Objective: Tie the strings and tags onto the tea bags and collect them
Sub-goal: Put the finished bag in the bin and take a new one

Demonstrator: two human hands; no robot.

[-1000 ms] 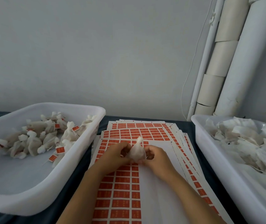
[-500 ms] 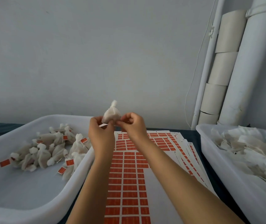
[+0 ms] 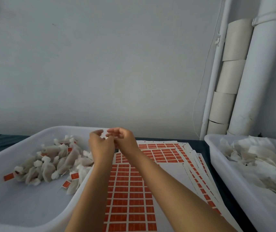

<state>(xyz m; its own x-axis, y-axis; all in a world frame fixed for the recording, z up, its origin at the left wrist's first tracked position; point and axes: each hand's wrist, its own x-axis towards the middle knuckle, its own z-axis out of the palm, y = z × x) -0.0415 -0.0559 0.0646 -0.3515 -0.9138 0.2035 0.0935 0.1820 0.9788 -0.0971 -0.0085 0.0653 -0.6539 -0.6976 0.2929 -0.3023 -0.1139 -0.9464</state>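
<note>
Though blurred, left hand (image 3: pixel 100 145) and right hand (image 3: pixel 124 139) side by side over white tray (image 3: pixel 66 128) rim, grip unclear.

Tied white tea bags (image 3: pixel 53 164) with orange tags (image 3: pixel 74 176) lie heaped in the left tub (image 3: pixel 25 208).

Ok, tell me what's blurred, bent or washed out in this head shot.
Head view: both hands, left hand and right hand, are motion-smeared at the fingertips; the wall pipes bow from wide-angle distortion; the right bin of loose bags is washed pale; light is soft with only faint shadows.
</note>
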